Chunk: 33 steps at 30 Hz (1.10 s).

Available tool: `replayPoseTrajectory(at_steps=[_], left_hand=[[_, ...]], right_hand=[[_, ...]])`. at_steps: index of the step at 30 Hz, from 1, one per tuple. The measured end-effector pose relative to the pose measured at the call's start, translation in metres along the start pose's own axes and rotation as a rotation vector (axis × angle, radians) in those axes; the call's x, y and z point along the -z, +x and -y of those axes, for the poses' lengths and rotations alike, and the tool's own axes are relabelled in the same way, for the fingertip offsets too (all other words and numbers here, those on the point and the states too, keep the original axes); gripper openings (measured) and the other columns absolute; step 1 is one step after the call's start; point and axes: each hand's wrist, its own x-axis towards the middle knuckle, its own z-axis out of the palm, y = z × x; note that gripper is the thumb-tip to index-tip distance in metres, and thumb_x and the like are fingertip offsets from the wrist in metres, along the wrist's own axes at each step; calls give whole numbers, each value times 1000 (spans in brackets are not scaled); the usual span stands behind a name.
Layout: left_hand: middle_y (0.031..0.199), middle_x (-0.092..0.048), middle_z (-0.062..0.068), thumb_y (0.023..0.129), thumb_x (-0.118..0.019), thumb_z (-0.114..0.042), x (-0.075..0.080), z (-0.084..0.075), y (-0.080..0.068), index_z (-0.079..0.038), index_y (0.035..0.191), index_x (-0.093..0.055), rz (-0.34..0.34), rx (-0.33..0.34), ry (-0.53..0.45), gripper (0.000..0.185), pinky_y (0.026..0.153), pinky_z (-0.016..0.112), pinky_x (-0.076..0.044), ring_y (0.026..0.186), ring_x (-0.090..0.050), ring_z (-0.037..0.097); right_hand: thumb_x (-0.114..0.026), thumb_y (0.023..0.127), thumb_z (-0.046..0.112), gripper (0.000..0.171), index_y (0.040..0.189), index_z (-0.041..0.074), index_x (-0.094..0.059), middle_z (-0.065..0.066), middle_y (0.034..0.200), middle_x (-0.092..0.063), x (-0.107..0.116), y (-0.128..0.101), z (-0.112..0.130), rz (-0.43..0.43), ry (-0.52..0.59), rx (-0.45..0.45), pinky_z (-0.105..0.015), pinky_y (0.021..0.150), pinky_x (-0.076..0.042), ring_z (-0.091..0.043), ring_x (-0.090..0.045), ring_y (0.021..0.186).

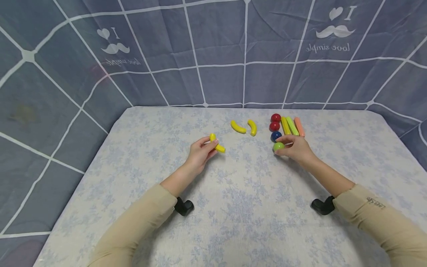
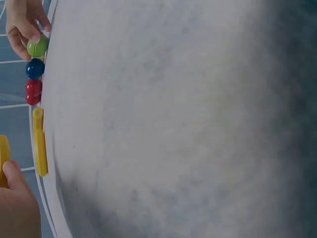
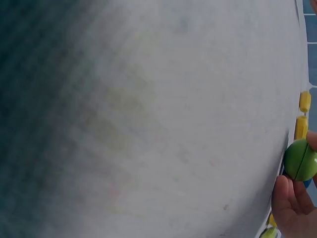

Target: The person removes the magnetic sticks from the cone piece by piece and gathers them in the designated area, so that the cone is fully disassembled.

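Note:
My left hand [image 1: 199, 154] pinches a small yellow toy banana [image 1: 219, 148] between thumb and fingers, above the left-middle of the table. Over on the right, my right hand [image 1: 296, 148] grips a green ball [image 1: 278, 147] with a seam round it, seen close up in the right wrist view as a green ball [image 3: 300, 159]. Just beyond it sits a blue ball [image 1: 276, 136], followed by two red balls [image 1: 275, 126] in a line. Two more yellow bananas [image 1: 238, 127] lie between the hands, farther back.
Beside the balls, a yellow stick [image 1: 285, 125], a light green stick [image 1: 292, 126] and an orange stick [image 1: 299, 127] lie side by side. A pale floral cloth covers the table [image 1: 213, 207]. A grey-blue checked curtain [image 1: 220, 48] hangs behind the far edge.

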Motion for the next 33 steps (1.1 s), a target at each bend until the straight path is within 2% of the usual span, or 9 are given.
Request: replayPoseTrajectory(at_steps=[9,17,19,22,26,28,33], left_hand=[[103,-57,10,90,-62,-8,-12,-1,16,-2,130,-52,-25,10,33,42,73,18,-50,80,-61,11],[104,-55,13,88,-63,-4,-24,-7,33,0,129,-53,4,-12,212,43,83,25,-49,97,-60,23],[101,-54,12,87,-64,-4,-27,-7,36,0,129,-53,10,-40,261,43,83,27,-49,93,-60,22],[96,-56,12,86,-66,-4,-31,-4,42,2,126,-56,0,-124,389,41,78,26,-51,85,-59,18],[91,-62,12,84,-69,-10,-33,1,51,1,118,-61,-79,-247,647,37,65,21,-48,76,-58,16],[89,-64,12,83,-70,-12,-34,1,54,1,116,-63,-126,-283,738,36,60,20,-45,75,-58,17],[89,-64,13,84,-70,-14,-37,-3,59,2,115,-63,-160,-321,821,35,59,23,-44,76,-58,21]], right_hand=[[-72,79,7,46,120,-5,-56,-22,117,-52,0,1,-2,3,4,8,-20,64,-48,-31,-50,97],[-72,80,7,46,122,-5,-55,-22,118,-51,0,-3,-2,2,23,-11,-21,66,-48,-30,-50,98],[-71,80,7,47,122,-5,-55,-22,118,-51,1,-4,-2,1,31,-16,-22,66,-49,-31,-50,99],[-71,81,8,46,122,-5,-55,-21,118,-51,2,-6,-2,-10,35,-20,-22,66,-49,-30,-50,99],[-71,81,9,46,122,-5,-55,-21,118,-52,4,-7,-2,-17,56,-22,-21,65,-49,-29,-51,97],[-72,82,10,47,123,-5,-54,-21,118,-51,4,-7,-1,-14,77,-24,-20,65,-49,-28,-51,96],[-71,83,12,49,125,-4,-53,-22,119,-50,6,-8,1,-24,103,-36,-21,67,-50,-25,-51,95]])
